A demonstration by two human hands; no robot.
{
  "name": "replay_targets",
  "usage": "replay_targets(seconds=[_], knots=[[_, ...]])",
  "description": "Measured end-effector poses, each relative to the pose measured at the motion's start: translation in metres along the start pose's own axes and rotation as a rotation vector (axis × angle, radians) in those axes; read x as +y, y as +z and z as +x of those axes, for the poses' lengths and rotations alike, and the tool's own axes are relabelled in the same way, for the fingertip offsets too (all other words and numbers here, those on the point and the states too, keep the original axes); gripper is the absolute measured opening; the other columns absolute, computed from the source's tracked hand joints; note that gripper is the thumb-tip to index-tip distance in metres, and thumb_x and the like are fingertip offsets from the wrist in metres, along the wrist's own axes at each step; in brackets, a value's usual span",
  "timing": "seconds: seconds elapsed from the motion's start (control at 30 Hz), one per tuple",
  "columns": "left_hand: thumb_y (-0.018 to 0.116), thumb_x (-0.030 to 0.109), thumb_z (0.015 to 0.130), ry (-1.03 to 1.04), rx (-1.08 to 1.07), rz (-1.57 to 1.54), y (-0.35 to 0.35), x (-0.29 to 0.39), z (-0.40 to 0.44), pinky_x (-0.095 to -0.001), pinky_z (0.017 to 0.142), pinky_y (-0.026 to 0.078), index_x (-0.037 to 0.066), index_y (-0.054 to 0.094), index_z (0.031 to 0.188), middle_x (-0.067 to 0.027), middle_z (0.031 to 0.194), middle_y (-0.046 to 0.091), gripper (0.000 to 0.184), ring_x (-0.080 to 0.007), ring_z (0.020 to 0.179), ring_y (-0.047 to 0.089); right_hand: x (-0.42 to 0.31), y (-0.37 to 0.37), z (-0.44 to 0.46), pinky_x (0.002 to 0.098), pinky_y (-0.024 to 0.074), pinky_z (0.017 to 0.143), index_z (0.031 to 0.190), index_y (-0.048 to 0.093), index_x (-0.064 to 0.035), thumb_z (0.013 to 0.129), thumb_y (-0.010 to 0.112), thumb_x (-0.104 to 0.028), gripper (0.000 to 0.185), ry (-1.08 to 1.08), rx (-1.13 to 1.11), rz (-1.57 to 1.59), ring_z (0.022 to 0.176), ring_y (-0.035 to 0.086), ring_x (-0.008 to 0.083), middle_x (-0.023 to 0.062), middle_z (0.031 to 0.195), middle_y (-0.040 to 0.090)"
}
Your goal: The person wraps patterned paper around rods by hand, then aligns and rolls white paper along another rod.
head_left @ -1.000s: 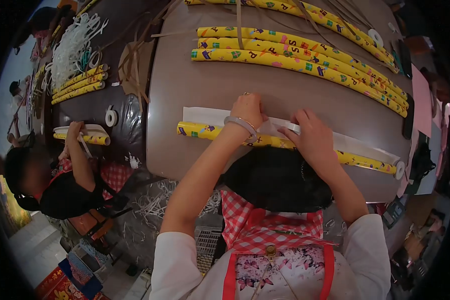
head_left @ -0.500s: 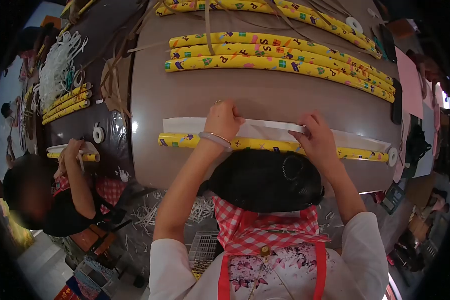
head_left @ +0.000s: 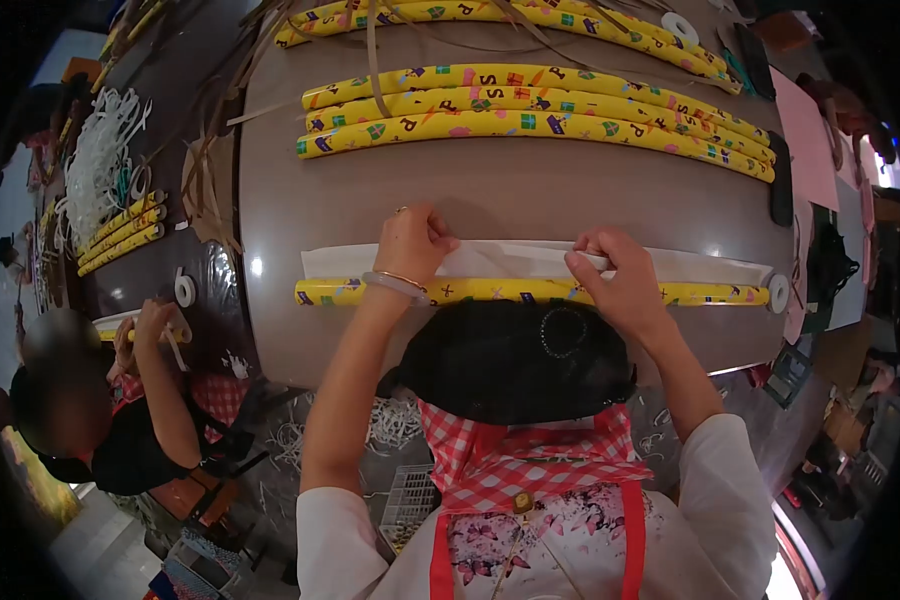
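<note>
A roll of yellow printed wrapping paper (head_left: 490, 289) lies lengthwise in front of me, its white inner side (head_left: 340, 262) showing as a loose flap along the far edge. My left hand (head_left: 415, 243) is closed over that flap, left of the middle, with fingers curled; what they pinch is hidden. Farther right, my right hand (head_left: 618, 278) is closed too, thumb and fingertips pinching a narrow white strip (head_left: 597, 261) above the roll. At the roll's right end sits a white roll of tape (head_left: 778, 293).
Several finished-looking yellow rolls (head_left: 530, 124) lie across the far side, with brown strips (head_left: 375, 60) over some. Another tape roll (head_left: 681, 27) is at the back. At left, a co-worker (head_left: 120, 410) handles a similar roll near a heap of white strips (head_left: 105, 165).
The view has shifted slightly, so the table appears farther left. My right hand has turned and moved slightly left along the flap; my left hand stays closed over it.
</note>
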State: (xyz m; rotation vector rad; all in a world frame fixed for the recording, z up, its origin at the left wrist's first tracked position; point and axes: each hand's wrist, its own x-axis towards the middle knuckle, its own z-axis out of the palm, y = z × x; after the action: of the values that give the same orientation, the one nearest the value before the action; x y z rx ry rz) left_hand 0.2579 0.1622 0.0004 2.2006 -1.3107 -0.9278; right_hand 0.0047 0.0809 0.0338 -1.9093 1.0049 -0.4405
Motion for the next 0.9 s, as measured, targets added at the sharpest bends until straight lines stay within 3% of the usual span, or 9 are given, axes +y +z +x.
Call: replay_targets(seconds=[0.27, 0.33, 0.37, 0.43, 0.57, 0.9], knots=[[0.079, 0.009, 0.067, 0.023, -0.022, 0.017, -0.001, -0.001, 0.002, -0.0314, 0.056, 0.048, 0.001, 0.059, 0.078, -0.0095, 0.064, 0.061, 0.024, -0.0197, 0.058, 0.061, 0.01, -0.021, -0.004, 0.0304, 0.0416, 0.052, 0.075, 0.059, 0.0021, 0.081, 0.067, -0.017, 0.022, 0.104, 0.034, 0.069, 0.059, 0.053, 0.0167, 0.0103, 0.071, 0.056], [0.079, 0.009, 0.067, -0.011, -0.041, 0.003, -0.001, 0.0, 0.003, -0.031, 0.055, 0.048, 0.001, 0.059, 0.078, -0.0096, 0.064, 0.061, 0.024, -0.019, 0.057, 0.06, 0.001, -0.031, -0.006, 0.0292, 0.0397, 0.051, 0.074, 0.059, 0.0025, 0.081, 0.067, -0.017, 0.023, 0.322, -0.005, 0.213, 0.056, 0.05, 0.0138, 0.0087, 0.069, 0.057], [0.079, 0.008, 0.067, -0.05, -0.055, -0.008, -0.001, 0.0, 0.003, -0.0306, 0.054, 0.048, 0.0, 0.058, 0.077, -0.0097, 0.064, 0.061, 0.024, -0.0183, 0.056, 0.06, 0.005, -0.033, -0.006, 0.0292, 0.0397, 0.051, 0.074, 0.059, 0.0025, 0.081, 0.067, -0.017, 0.023, 0.327, 0.0, 0.21, 0.056, 0.05, 0.0138, 0.0087, 0.069, 0.057], [0.078, 0.008, 0.067, -0.034, -0.06, -0.005, -0.001, -0.002, 0.004, -0.0304, 0.053, 0.048, 0.0, 0.058, 0.077, -0.0096, 0.063, 0.061, 0.024, -0.0177, 0.055, 0.06, 0.021, -0.04, -0.009, 0.0285, 0.0389, 0.051, 0.074, 0.059, 0.0024, 0.082, 0.067, -0.018, 0.023, 0.127, 0.057, -0.038, 0.054, 0.049, 0.0113, 0.0079, 0.068, 0.057], [0.077, 0.006, 0.068, -0.026, -0.068, -0.004, 0.0, -0.004, 0.006, -0.0299, 0.052, 0.047, -0.001, 0.057, 0.077, -0.0097, 0.062, 0.061, 0.023, -0.0167, 0.055, 0.061, 0.034, -0.054, -0.016, 0.0281, 0.0391, 0.052, 0.074, 0.058, 0.0017, 0.081, 0.067, -0.018, 0.023, 0.22, 0.083, 0.034, 0.054, 0.049, 0.0117, 0.0077, 0.067, 0.057], [0.075, 0.002, 0.07, -0.037, -0.109, -0.015, 0.0, -0.006, 0.009, -0.0278, 0.049, 0.046, -0.001, 0.056, 0.077, -0.0083, 0.061, 0.06, 0.021, -0.0135, 0.051, 0.058, 0.041, -0.062, -0.02, 0.0321, 0.0418, 0.058, 0.073, 0.056, 0.0011, 0.076, 0.073, -0.023, 0.03, 0.214, 0.114, -0.181, 0.062, 0.051, 0.019, 0.0096, 0.07, 0.055]])
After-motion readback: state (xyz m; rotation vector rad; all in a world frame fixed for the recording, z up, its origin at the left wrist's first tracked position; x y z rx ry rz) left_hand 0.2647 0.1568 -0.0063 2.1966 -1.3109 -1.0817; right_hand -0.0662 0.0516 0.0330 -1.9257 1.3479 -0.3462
